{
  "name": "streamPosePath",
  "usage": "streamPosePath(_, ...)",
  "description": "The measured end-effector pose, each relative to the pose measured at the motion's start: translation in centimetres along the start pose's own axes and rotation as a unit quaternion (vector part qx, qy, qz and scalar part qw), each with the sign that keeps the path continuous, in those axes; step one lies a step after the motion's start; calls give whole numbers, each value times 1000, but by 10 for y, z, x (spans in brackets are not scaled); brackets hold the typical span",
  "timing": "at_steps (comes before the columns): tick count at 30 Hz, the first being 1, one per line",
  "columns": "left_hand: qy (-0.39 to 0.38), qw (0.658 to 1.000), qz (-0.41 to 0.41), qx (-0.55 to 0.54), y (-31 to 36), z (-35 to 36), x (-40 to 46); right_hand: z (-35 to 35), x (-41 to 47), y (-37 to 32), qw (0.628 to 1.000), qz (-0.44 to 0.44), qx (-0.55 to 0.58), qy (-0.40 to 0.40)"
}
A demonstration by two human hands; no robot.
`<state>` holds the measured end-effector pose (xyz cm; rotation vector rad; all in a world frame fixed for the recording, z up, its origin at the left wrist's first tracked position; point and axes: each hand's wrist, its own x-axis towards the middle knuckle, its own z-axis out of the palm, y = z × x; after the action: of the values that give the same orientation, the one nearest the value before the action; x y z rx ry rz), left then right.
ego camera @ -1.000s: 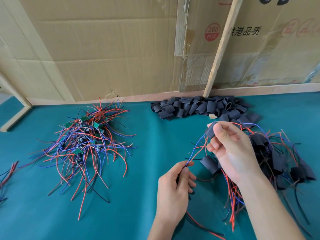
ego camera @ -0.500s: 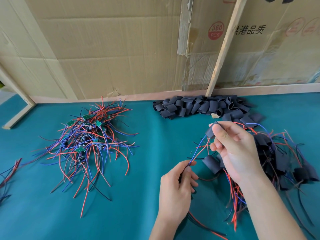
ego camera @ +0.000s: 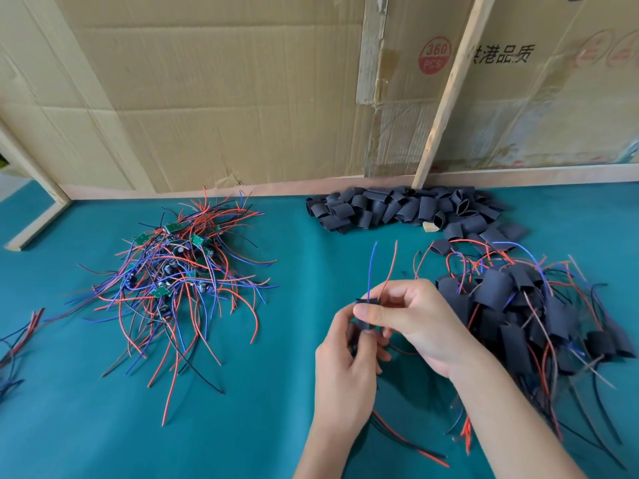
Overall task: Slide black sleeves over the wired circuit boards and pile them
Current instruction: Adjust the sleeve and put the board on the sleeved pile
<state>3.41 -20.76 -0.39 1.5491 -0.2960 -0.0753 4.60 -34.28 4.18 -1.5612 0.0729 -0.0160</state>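
Observation:
Both hands meet over the green table near its front middle. My right hand (ego camera: 413, 321) pinches a black sleeve (ego camera: 363, 314) between thumb and fingers. A blue and a red wire (ego camera: 371, 267) stick up out of the sleeve's top. My left hand (ego camera: 345, 361) grips the board just below the sleeve; the board itself is hidden by the fingers, and its red and black wires (ego camera: 408, 440) trail toward the front. Bare wired boards (ego camera: 173, 271) lie heaped at the left. Loose black sleeves (ego camera: 408, 209) lie at the back. Sleeved boards (ego camera: 525, 312) are piled at the right.
A cardboard wall (ego camera: 242, 98) and a slanted wooden strip (ego camera: 449, 88) close off the back of the green table (ego camera: 103, 426). A few loose wires (ego camera: 17, 337) lie at the far left edge. A wooden frame piece (ego camera: 38, 223) stands at the back left.
My right hand has drawn the sleeve down along the blue and red wires to my left hand. The wire ends now stick up free above the sleeve.

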Motion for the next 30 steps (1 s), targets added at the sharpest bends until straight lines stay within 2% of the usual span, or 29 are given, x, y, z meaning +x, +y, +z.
streamPosePath(4,-3,999,-20,-38,2,0,-1,-3,3,3,998,-13,6,62)
streamPosePath(7,17,995,-45,-86,1,1,0,-7,6,3,987,-42,88,126)
streamPosePath(11,22,996,-44,-78,1,1,0,-11,6,2,979,-45,134,148)
streamPosePath(20,46,995,-41,-76,1,2,3,-3,7,10,988,-31,-34,144)
streamPosePath(24,52,995,-47,-70,1,3,3,-2,7,10,967,-62,-175,174)
streamPosePath(30,54,997,-39,-49,2,5,2,-1,4,6,951,-77,-244,172)
